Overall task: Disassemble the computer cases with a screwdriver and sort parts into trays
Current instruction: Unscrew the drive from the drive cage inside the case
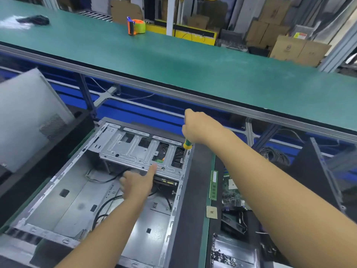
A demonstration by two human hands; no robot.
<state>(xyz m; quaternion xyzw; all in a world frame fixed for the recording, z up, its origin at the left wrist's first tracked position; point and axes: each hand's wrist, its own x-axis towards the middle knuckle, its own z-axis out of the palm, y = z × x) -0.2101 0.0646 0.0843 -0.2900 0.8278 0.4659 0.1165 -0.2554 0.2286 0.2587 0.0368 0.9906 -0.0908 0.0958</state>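
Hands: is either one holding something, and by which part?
The right hand grips the screwdriver by its handle, tip pointing down. The left hand holds nothing; one of its fingers touches the drive cage.

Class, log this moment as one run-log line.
step: unscrewing drive cage | right hand: grips screwdriver, tip at cage's right corner | left hand: index finger touches cage's front edge

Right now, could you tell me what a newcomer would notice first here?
The open computer case at lower centre draws the eye first, the left hand touching its metal drive cage. At its far right corner, the right hand grips a yellow-and-green screwdriver pointed down. A long green bench runs behind.
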